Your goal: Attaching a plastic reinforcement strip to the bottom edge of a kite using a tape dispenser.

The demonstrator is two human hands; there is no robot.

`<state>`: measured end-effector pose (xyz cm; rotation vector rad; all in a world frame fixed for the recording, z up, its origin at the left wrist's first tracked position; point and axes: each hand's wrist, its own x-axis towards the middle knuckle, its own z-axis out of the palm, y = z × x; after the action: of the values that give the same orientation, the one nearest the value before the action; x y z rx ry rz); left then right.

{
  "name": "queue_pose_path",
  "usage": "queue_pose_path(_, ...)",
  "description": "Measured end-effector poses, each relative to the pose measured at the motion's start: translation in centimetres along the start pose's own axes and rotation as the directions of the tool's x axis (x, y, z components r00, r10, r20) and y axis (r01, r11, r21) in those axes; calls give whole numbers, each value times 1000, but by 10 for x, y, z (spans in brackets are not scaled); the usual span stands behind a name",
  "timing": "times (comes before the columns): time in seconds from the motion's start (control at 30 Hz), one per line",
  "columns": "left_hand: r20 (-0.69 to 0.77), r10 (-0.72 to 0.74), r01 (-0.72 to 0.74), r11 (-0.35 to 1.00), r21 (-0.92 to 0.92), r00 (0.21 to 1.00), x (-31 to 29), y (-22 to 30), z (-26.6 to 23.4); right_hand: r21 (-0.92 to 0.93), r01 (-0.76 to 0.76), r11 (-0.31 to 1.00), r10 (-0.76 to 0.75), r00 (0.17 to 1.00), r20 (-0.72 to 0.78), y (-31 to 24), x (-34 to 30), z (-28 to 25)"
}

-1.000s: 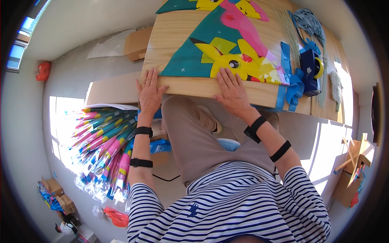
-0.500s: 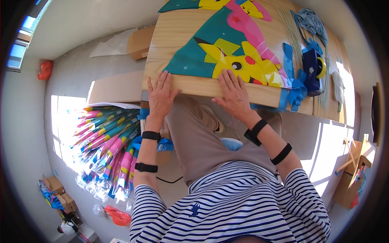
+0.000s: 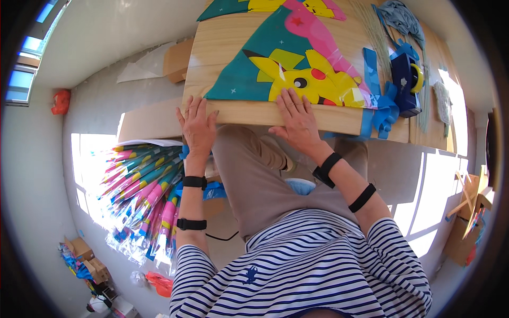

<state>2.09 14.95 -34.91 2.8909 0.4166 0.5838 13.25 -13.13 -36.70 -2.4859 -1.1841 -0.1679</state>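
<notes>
A triangular kite sheet [image 3: 238,79], teal and pink with a yellow cartoon figure, lies flat on the wooden table [image 3: 233,112], its lower edge close to the table's front edge. My left hand [image 3: 199,131] rests palm down at that edge, fingers spread, with the fingertips by the sheet's lower left corner. Farther right, my right hand [image 3: 298,121] is laid flat, its fingertips on the sheet's lower border just under the figure's eye. Neither hand grips anything.
Another printed sheet [image 3: 254,5] lies at the table's far side. Blue ribbon [image 3: 389,108], a dark blue tape dispenser [image 3: 405,85], thin sticks [image 3: 374,26] and a grey cloth [image 3: 401,22] are on the right. Several rolled kites [image 3: 143,185] in clear wrap stand at my left.
The whole view has shifted slightly. My left hand has slid a little left, off the sheet's corner. My right hand stays on the lower border.
</notes>
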Motion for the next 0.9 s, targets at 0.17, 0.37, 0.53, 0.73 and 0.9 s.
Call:
queue_pose_path(0.17,40,280,-265,939,-221,959,5,72,11,11,-3,1000,3,1000,9,0,2,-2)
queue_pose_path(0.37,161,293,-253,940,-230,943,4,87,40,36,19,999,-19,1000,18,7,-2,1)
queue_pose_path(0.53,205,254,-206,951,-230,945,5,88,40,-35,2,999,-3,1000,-23,30,-20,-9)
queue_pose_path(0.73,210,249,-200,952,-230,945,5,91,39,-242,-220,945,213,975,-57,99,-80,-55)
queue_pose_path(0.9,237,269,-251,962,-106,933,15,104,30,-142,-259,955,245,964,-105,103,-91,-57)
